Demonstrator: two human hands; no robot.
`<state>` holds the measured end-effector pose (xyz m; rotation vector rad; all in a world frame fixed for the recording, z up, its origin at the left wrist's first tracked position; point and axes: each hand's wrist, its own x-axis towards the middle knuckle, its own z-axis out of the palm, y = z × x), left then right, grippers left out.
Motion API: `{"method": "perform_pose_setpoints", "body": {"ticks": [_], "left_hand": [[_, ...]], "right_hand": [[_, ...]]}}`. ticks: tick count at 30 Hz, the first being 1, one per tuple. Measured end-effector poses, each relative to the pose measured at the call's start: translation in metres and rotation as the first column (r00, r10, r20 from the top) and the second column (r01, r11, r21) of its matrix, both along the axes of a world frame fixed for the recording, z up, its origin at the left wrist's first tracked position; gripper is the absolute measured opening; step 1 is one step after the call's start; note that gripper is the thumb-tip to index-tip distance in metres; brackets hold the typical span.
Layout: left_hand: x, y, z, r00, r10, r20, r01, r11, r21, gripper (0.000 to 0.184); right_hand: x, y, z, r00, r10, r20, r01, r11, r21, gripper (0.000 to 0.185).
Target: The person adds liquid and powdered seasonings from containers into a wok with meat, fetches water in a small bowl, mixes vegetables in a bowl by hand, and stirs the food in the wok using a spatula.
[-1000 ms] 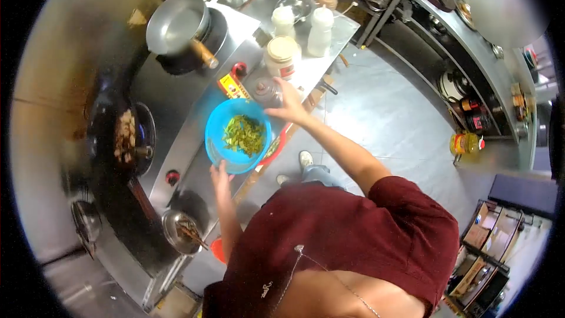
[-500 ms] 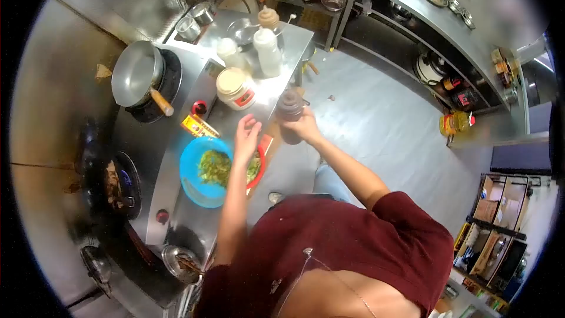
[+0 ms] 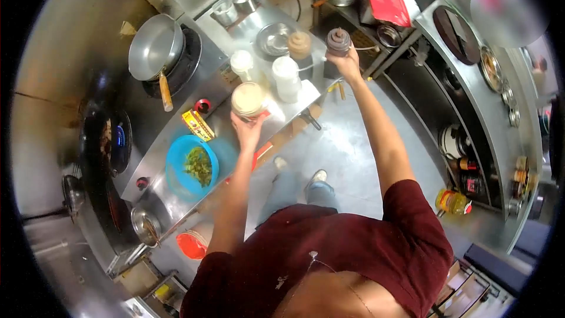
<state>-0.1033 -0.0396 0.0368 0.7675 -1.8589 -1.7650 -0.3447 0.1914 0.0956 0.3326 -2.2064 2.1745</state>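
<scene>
My right hand (image 3: pixel 347 62) is wrapped round a dark-brown squeeze bottle (image 3: pixel 338 41), out at the far right end of the steel counter. My left hand (image 3: pixel 249 129) has its fingers round the lower side of a jar with a cream lid (image 3: pixel 247 99). Two white-topped squeeze bottles, one at the counter's right edge (image 3: pixel 286 79) and one behind the jar (image 3: pixel 242 63), stand close by, with a tan-topped bottle (image 3: pixel 299 45) beyond. A blue bowl (image 3: pixel 175 162) of chopped greens (image 3: pixel 198 166) sits nearer, beside a yellow box (image 3: pixel 198 125).
A pan (image 3: pixel 156 47) with a wooden handle rests on the back burner. A wok (image 3: pixel 97 135) with food is at the left over a blue flame. A metal bowl (image 3: pixel 275 39) lies among the bottles. Steel shelving (image 3: pixel 471 123) stands on the right.
My right hand has carried the brown bottle from beside the blue bowl to the counter's far end. My left hand has left the bowl and taken hold of the jar. The view has shifted.
</scene>
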Motion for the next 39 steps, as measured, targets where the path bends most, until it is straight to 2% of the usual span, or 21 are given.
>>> {"method": "perform_pose_setpoints", "body": {"ticks": [1,2,3,4,6,8,12,15,17,18,19,22,23,24,25,27,29,30,32,35,39], "left_hand": [[-0.004,0.008,0.006,0.998,-0.038,0.041,0.037,0.999,0.026,0.098],[-0.008,0.012,0.008,0.991,-0.022,0.129,0.034,0.995,-0.093,0.098],[-0.012,0.016,0.009,0.976,0.007,0.218,0.04,0.977,-0.211,0.099],[-0.016,0.019,0.01,0.953,0.048,0.3,0.054,0.945,-0.322,0.1],[-0.025,0.014,0.007,0.962,0.019,0.274,0.063,0.955,-0.29,0.1],[-0.032,0.008,-0.002,0.972,-0.018,0.233,0.08,0.963,-0.259,0.1],[-0.064,-0.014,-0.003,0.988,-0.114,0.109,0.132,0.975,-0.177,0.099],[-0.08,-0.035,-0.025,0.973,-0.204,0.109,0.226,0.934,-0.276,0.098],[-0.076,-0.028,-0.01,0.972,-0.14,0.19,0.182,0.956,-0.228,0.096],[-0.071,-0.027,-0.003,0.966,-0.102,0.237,0.153,0.965,-0.212,0.095],[-0.062,-0.029,-0.021,0.966,-0.004,0.258,0.101,0.927,-0.362,0.09],[-0.024,-0.023,0.009,0.949,0.141,0.281,-0.046,0.947,-0.319,0.067],[-0.013,-0.023,0.019,0.937,0.275,0.217,-0.171,0.9,-0.402,0.065],[-0.003,-0.027,0.027,0.91,0.389,0.142,-0.282,0.834,-0.475,0.062],[0.006,-0.043,0.018,0.818,0.563,0.12,-0.331,0.63,-0.703,0.068],[0.006,-0.067,0.021,0.69,0.709,0.145,-0.528,0.63,-0.57,0.079],[0.004,-0.095,0.014,0.698,0.682,0.22,-0.389,0.619,-0.682,0.092],[-0.002,-0.11,-0.002,0.594,0.765,0.249,-0.38,0.54,-0.751,0.094],[-0.008,-0.128,-0.006,0.525,0.814,0.25,-0.443,0.512,-0.736,0.093],[-0.004,-0.129,0.0,0.594,0.714,0.371,-0.464,0.68,-0.567,0.089],[-0.002,-0.087,0.016,0.669,0.708,0.223,-0.492,0.648,-0.581,0.081]], "right_hand": [[-0.018,-0.011,-0.012,0.999,0.032,-0.017,-0.032,0.999,0.018,0.057],[-0.033,-0.022,-0.024,0.998,0.062,-0.033,-0.061,0.997,0.036,0.056],[-0.039,-0.029,-0.027,0.977,0.191,0.094,-0.178,0.975,-0.132,0.055],[-0.044,-0.036,-0.029,0.975,0.221,0.037,-0.219,0.974,-0.054,0.055],[-0.054,-0.05,-0.028,0.972,0.231,0.027,-0.225,0.963,-0.151,0.056],[-0.07,-0.045,-0.026,0.902,0.39,0.188,-0.394,0.919,-0.017,0.056],[-0.079,-0.056,-0.021,0.887,0.415,0.204,-0.423,0.906,-0.003,0.058],[-0.081,-0.062,-0.013,0.884,0.425,0.195,-0.428,0.903,-0.028,0.069],[-0.09,-0.063,-0.042,0.868,0.483,0.111,-0.473,0.874,-0.106,0.086],[-0.088,-0.049,-0.048,0.897,0.44,0.027,-0.436,0.876,0.204,0.086],[-0.071,-0.039,-0.043,0.921,0.389,0.039,-0.388,0.898,0.206,0.08],[-0.014,0.004,-0.079,0.938,0.264,0.227,-0.321,0.906,0.276,0.051],[0.019,0.011,-0.085,0.91,0.336,0.243,-0.387,0.899,0.204,0.044],[0.051,0.007,-0.079,0.925,0.327,0.193,-0.374,0.869,0.322,0.049],[0.075,-0.001,-0.077,0.901,0.391,0.187,-0.432,0.781,0.451,0.055],[0.1,-0.028,-0.093,0.908,0.358,0.219,-0.416,0.839,0.35,0.069],[0.099,-0.055,-0.074,0.96,0.192,0.206,-0.269,0.84,0.471,0.072],[0.093,-0.06,-0.069,0.967,0.105,0.231,-0.219,0.807,0.549,0.072],[0.087,-0.059,-0.059,0.958,0.153,0.244,-0.266,0.794,0.547,0.072],[0.075,-0.055,-0.056,0.939,0.239,0.246,-0.338,0.767,0.546,0.074],[0.065,-0.052,-0.056,0.932,0.286,0.224,-0.361,0.801,0.477,0.078]]}}
